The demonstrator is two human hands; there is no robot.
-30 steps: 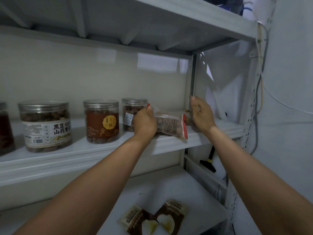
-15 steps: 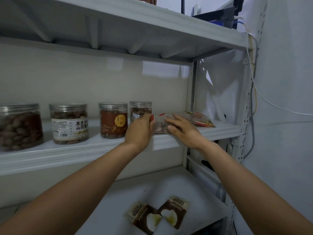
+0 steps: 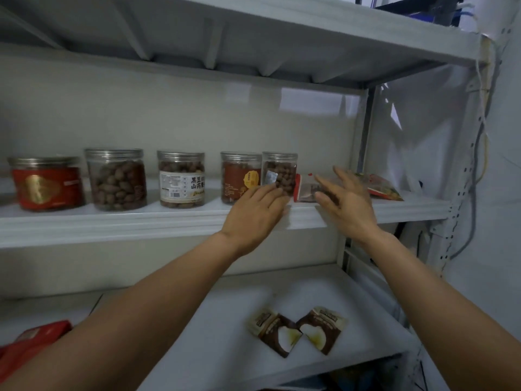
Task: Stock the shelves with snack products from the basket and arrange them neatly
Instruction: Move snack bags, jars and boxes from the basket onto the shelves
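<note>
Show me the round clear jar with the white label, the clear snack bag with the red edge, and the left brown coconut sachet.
White-label jar (image 3: 180, 187): head view, its label.
Red-edged snack bag (image 3: 306, 190): head view, clear part beside the red edge.
Left coconut sachet (image 3: 269, 325): head view, brown part.

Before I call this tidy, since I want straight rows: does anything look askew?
Yes. On the lower shelf, the two coconut packets lie tilted toward each other in a V, not squared up. On the middle shelf, the clear snack bag and the far-right red bag lie flat at angles beside the upright jars.
</note>
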